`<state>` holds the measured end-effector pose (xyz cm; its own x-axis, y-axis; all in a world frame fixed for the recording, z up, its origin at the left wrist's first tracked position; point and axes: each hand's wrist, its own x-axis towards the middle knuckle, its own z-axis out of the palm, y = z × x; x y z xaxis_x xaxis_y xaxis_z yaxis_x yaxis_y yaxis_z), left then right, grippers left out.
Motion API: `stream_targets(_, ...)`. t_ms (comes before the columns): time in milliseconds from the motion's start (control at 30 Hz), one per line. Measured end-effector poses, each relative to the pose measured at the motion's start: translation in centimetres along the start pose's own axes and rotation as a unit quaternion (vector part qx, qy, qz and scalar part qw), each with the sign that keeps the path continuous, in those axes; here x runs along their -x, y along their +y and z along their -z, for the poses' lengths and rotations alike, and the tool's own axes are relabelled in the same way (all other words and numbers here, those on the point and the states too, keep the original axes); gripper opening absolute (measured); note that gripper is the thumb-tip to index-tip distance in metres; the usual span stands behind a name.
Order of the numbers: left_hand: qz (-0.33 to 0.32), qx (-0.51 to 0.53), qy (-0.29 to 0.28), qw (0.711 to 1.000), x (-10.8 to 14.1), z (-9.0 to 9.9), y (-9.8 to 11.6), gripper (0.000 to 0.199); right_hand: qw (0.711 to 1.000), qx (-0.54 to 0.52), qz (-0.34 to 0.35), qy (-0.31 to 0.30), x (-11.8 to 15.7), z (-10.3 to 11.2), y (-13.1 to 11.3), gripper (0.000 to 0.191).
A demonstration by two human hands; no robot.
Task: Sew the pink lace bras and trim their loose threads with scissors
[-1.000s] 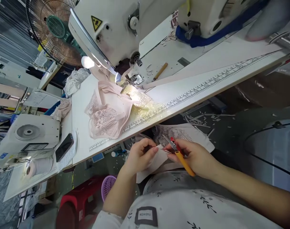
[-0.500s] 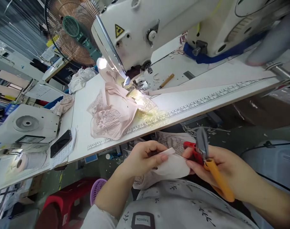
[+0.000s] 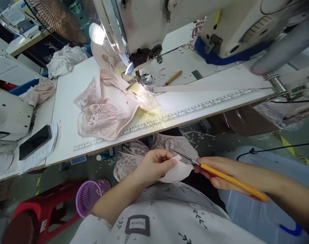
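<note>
Between thumb and fingers, my left hand [image 3: 154,166] pinches the edge of a pale pink fabric piece [image 3: 178,172] above my lap. My right hand [image 3: 217,169] is closed round scissors [image 3: 228,178] with orange and red handles. Their narrow blades point left, lying close to the fabric edge by my left fingertips; I cannot tell whether they touch it. Pink lace [image 3: 129,166] of the same garment hangs behind my left hand. On the table, a pink lace bra [image 3: 103,118] lies partly under the sewing machine's needle area, apart from both hands.
The sewing machine [image 3: 144,30] stands over the white table [image 3: 65,101], which has a printed ruler [image 3: 190,113] along its front edge. A phone [image 3: 35,142] lies at left. Below are a purple basket [image 3: 87,198], a red stool [image 3: 42,213] and a clear plastic bin [image 3: 261,210].
My right hand has turned the scissors, bringing the blades from upright to pointing left beside the fabric. My left hand keeps its pinch. The camera view has shifted.
</note>
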<state>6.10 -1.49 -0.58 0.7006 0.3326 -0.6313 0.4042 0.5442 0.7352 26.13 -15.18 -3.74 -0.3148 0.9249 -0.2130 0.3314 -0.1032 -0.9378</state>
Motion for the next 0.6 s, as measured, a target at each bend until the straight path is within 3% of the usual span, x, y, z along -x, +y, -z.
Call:
stream_targets(133,-0.007,-0.008,0.018,1.000,-0.3,-0.3,-0.3,0.041,0.996,0.076,-0.045,-0.020,1.0,0.1,-0.1,0.059)
stream_targets(367,-0.016,0.000,0.033,0.999,-0.8,-0.3,-1.1,0.034,0.966,0.178,-0.183,-0.038,0.3,0.4,-3.0,0.042)
stream_targets(600,-0.020,-0.006,0.043,0.999,-0.7,-0.2,-1.2,0.034,0.952,0.183,-0.243,-0.045,0.0,0.4,-3.7,0.036)
